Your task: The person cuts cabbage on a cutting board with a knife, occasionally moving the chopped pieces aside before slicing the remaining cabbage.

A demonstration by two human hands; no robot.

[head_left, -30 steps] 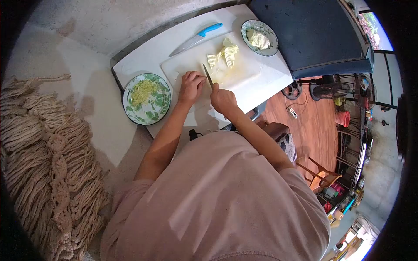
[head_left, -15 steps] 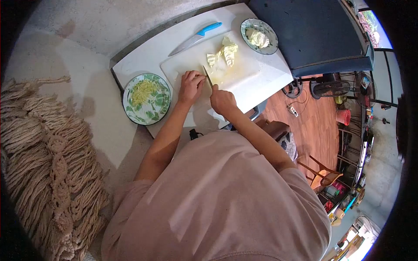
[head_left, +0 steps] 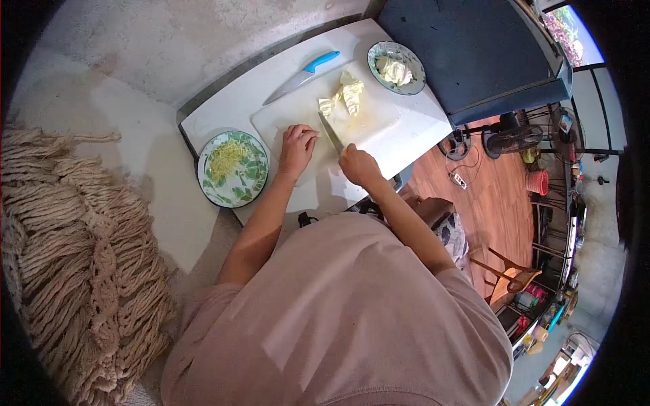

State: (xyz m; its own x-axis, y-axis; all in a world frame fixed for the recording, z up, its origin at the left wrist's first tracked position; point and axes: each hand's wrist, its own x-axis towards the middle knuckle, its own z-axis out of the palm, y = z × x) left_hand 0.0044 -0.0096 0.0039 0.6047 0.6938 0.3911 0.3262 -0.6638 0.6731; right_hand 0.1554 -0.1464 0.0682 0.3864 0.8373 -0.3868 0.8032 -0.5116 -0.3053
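My right hand (head_left: pixel 360 166) is closed round the handle of a kitchen knife (head_left: pixel 332 134), its blade angled up and left over the white cutting board (head_left: pixel 277 116). Just left of the blade, my left hand (head_left: pixel 296 151) rests on the board with its fingers curled together. Something small and pale shows at those fingertips, too small to name. Beyond the knife tip lie pale cabbage pieces (head_left: pixel 351 93). Fine yellow-green shreds (head_left: pixel 227 159) sit on a green-and-white plate (head_left: pixel 245 193) to the left of my left hand.
A second knife with a blue handle (head_left: pixel 321 61) lies along the board's far side. At the far right of the white table (head_left: pixel 423 128), an enamel bowl (head_left: pixel 418 80) holds more cabbage (head_left: pixel 394 70). A dark cabinet (head_left: pixel 467 61) stands beside it. A thick rope bundle (head_left: pixel 95 271) hangs at left.
My right hand has drawn the knife a little to the right, away from my left fingers, and more of the blade shows. My left hand stays nearly in place. The view has shifted slightly.
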